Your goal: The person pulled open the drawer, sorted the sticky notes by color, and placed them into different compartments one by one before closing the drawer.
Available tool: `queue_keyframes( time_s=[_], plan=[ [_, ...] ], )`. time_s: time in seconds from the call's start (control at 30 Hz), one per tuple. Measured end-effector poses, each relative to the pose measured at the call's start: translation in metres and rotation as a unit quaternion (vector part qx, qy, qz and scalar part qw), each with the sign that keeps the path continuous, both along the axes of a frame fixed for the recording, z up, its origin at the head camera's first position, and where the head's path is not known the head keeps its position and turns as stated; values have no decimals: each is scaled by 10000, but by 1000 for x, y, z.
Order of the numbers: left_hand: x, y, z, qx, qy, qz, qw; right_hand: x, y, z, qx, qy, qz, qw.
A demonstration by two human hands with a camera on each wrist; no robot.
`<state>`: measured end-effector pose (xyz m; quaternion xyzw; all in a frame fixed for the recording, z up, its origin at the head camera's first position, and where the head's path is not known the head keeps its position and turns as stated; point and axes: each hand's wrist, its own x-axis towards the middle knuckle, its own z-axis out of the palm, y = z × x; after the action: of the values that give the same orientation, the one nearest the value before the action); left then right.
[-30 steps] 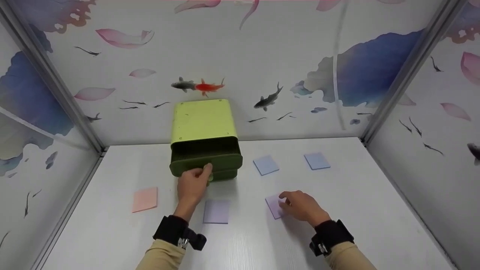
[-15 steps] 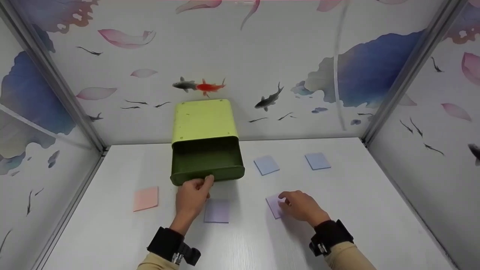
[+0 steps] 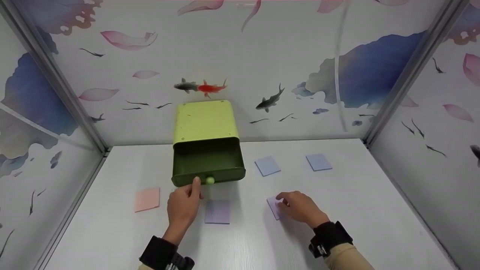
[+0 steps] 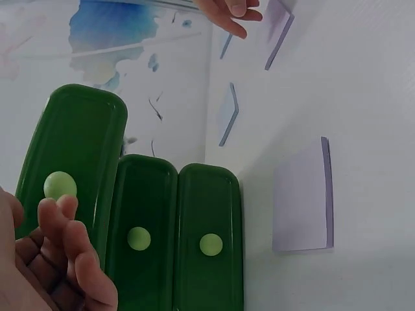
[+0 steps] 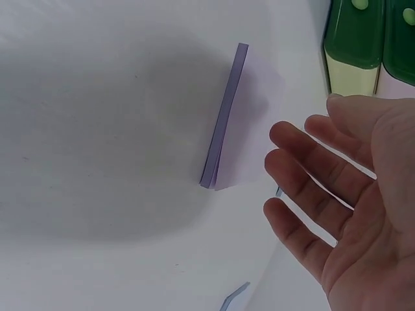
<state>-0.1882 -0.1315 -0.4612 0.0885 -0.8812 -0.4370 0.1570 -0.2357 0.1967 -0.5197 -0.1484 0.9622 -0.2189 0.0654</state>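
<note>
A yellow-green desktop drawer cabinet (image 3: 205,122) has its top dark green drawer (image 3: 228,174) pulled out, and the inside shows bare. My left hand (image 3: 183,206) is just left of the drawer's round light green knob (image 3: 210,180), thumb upright, fingers loosely bent. In the left wrist view the fingertips overlap the edge of that knob (image 4: 60,186), not wrapped round it. My right hand (image 3: 302,209) hovers over a purple sticky note pad (image 3: 273,208) with fingers apart and slightly bent. The right wrist view shows this pad (image 5: 249,123) lying beyond the fingertips, nothing held.
Another purple pad (image 3: 217,212) lies in front of the cabinet, a pink pad (image 3: 147,199) to its left. Two blue pads (image 3: 267,166) lie to its right on the white table (image 3: 247,243). Two lower drawers (image 4: 209,201) are pushed in. Patterned wall panels (image 3: 300,45) enclose the table.
My left hand pulled the top drawer outward by its knob, then let go and moved slightly left and down. The right hand stayed over the purple pad.
</note>
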Motion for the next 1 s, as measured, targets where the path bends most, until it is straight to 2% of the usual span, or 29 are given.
queue_keyframes(
  time_s=[0.13,0.23,0.3,0.37,0.53,0.63,0.7,0.8,0.9,1.0],
  plan=[
    [5,-4,8,100,704,130,9974,-2,-2,-1,-13,160,145,9998],
    [2,-12,19,335,1309,297,9904,-4,-6,-2,-11,265,274,9993],
    [-3,-20,29,480,1527,458,9860,-6,-10,-3,-23,332,375,9987],
    [-11,-29,38,601,1506,632,9847,-8,-15,-4,-7,415,513,9978],
    [-38,-54,55,755,899,960,9884,-10,-32,-7,23,621,885,9941],
    [-53,-66,61,1086,272,847,9901,-10,-44,-11,42,734,1029,9920],
    [-62,-74,64,1409,-246,559,9881,-9,-52,-14,45,839,1115,9902],
    [-73,-82,69,1829,-927,12,9787,-8,-66,-18,26,980,1194,9880],
    [-83,-86,72,2082,-1328,-439,9680,-6,-80,-22,85,1162,1294,9847],
    [-90,-85,71,2268,-1576,-775,9580,-3,-95,-27,231,1420,1421,9793]
  ],
)
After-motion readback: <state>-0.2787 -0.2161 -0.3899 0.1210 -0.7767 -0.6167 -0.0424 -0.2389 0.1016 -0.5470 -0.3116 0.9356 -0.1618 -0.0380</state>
